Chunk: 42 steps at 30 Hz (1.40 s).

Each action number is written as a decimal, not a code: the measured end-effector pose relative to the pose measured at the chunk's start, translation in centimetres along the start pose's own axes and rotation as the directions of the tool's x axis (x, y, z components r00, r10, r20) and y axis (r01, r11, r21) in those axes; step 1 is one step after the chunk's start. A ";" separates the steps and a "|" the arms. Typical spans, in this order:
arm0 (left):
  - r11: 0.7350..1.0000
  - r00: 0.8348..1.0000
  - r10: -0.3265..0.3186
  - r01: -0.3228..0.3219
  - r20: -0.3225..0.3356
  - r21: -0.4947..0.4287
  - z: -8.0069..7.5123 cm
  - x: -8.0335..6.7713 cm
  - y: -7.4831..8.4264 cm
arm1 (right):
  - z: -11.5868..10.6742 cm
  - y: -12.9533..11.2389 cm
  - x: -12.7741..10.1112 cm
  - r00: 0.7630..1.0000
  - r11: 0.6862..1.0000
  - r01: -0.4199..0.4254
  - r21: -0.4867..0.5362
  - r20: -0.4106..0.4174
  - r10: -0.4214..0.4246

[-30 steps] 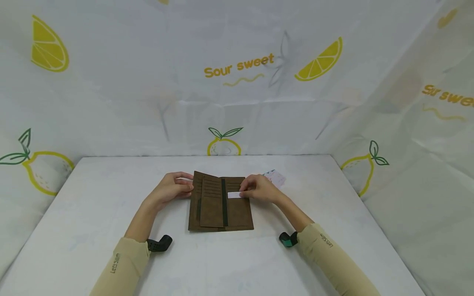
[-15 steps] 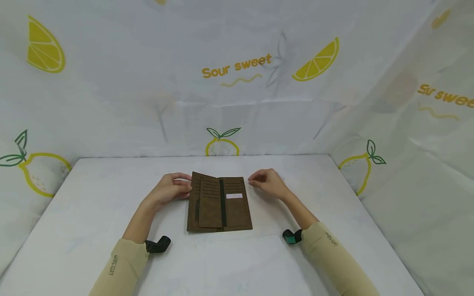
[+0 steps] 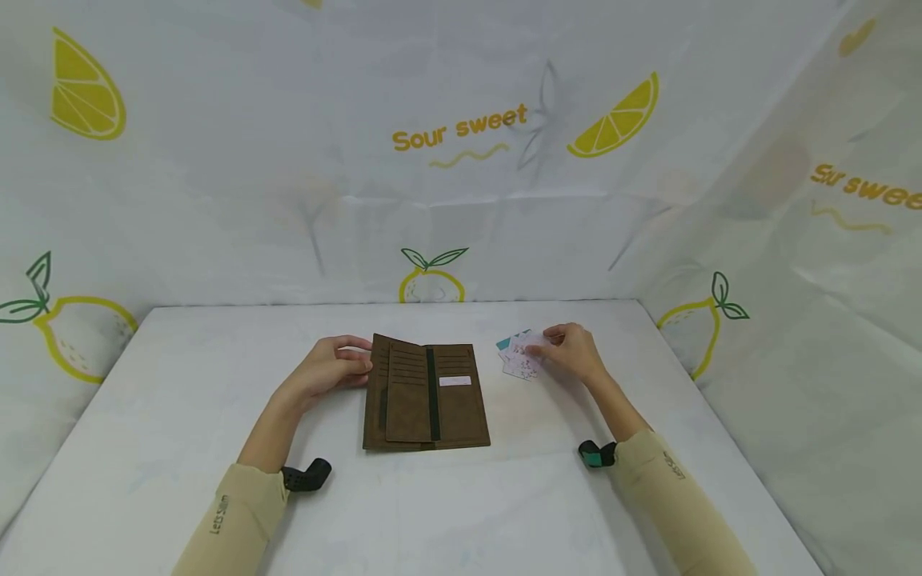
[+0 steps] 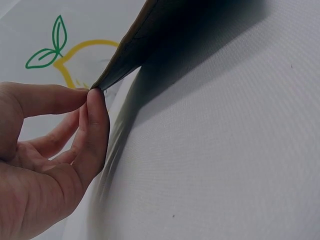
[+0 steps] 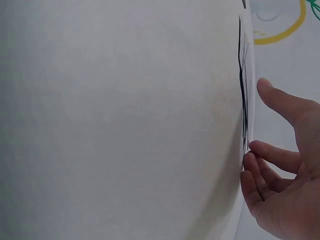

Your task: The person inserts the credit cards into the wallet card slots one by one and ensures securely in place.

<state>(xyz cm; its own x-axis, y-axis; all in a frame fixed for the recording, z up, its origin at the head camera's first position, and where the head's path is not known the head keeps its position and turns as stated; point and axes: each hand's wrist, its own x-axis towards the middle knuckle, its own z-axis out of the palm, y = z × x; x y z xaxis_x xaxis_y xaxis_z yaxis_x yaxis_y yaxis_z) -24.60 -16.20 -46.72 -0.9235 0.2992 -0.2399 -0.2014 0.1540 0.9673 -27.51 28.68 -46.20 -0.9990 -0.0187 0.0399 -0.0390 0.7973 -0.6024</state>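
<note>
A brown wallet [image 3: 408, 416] lies spread on the white table, its left cover raised a little. My left hand [image 3: 324, 370] pinches the edge of that cover between thumb and fingers, plain in the left wrist view [image 4: 60, 150]. One pale card [image 3: 455, 382] sits in a slot on the wallet's right side, with only its top strip showing. To the right of the wallet is a loose pile of patterned cards [image 3: 517, 364]. My right hand [image 3: 574, 354] is over the pile's right side, fingertips at the cards; in the right wrist view the thumb stands apart from the fingers.
The white table [image 3: 403, 512] ends at a back wall covered by a white cloth [image 3: 274, 160] with lemon prints. Another cloth wall [image 3: 814, 320] rises at the right. A black wrist device [image 3: 308, 476] sits on the left wrist, another [image 3: 596, 454] on the right.
My right hand has let go of the card in the wallet's slot and moved right to the card pile. My left hand has stayed at the wallet's cover.
</note>
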 end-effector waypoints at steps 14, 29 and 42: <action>1.000 1.000 0.005 -0.005 0.009 0.005 -0.3 0.0 -0.2 | 0.4 0.3 0.0 1.000 0.999 -0.019 -0.035 -0.009 0.019; 1.000 1.000 -0.006 0.006 0.002 0.005 -0.1 0.1 -0.2 | 0.0 -0.1 1.4 0.985 0.946 -0.169 0.278 0.068 0.156; 1.000 1.000 -0.008 0.008 0.004 -0.013 -0.2 0.2 -0.3 | 1.6 -3.3 2.0 0.979 0.854 -0.179 0.488 0.178 0.104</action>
<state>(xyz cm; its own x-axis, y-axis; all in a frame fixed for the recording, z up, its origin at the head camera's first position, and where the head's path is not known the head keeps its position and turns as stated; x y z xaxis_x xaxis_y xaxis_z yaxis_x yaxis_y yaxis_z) -24.78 -16.43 -47.07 -0.9206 0.3015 -0.2480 -0.2131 0.1442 0.9663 -29.41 25.07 -45.37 -0.9853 -0.0432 -0.1654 0.1358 0.3895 -0.9110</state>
